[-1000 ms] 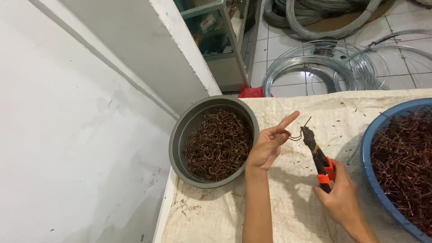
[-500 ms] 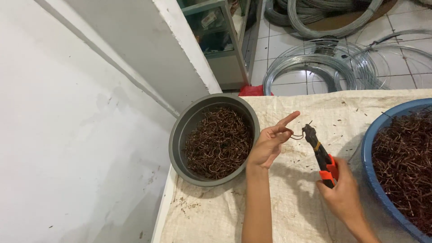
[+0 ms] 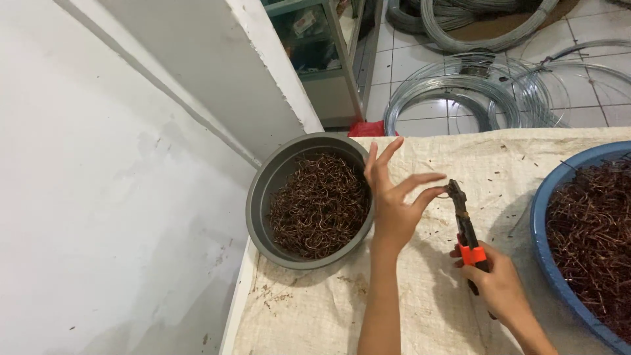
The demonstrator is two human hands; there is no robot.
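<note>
**Kid:** Pliers (image 3: 465,227) — is that what you have there?

**Me:** Yes. My right hand (image 3: 497,284) is wrapped tight around the handles. The handles are orange and black. The dark metal tip points up and away from me.

**Kid:** What is at the tip?

**Me:** A tiny bit of brown wire (image 3: 444,194). It is so small I can hardly see it. My left hand (image 3: 393,209) is right there at the tip. My thumb and one finger come together at the wire. My other fingers are spread wide and point up. I cannot tell if I am pinching the wire or only touching it.

**Kid:** Where are your hands?

**Me:** Over a pale woven sack cloth (image 3: 420,309) that covers the table. The pliers are above the cloth, between two bowls.

**Kid:** What is in the bowls?

**Me:** The grey bowl (image 3: 257,204) is just beside my left hand. It holds a heap of bent brown wire bits (image 3: 319,207). The blue bowl (image 3: 540,220) is on my right, at the edge of the picture. It holds lots of brown wire pieces (image 3: 591,223) too.

**Kid:** And past the table?

**Me:** A white tiled floor with big coils of silver wire (image 3: 453,98) lying on it. On my left is a white wall (image 3: 112,197). There is a glass cabinet (image 3: 322,59) further back.
</note>
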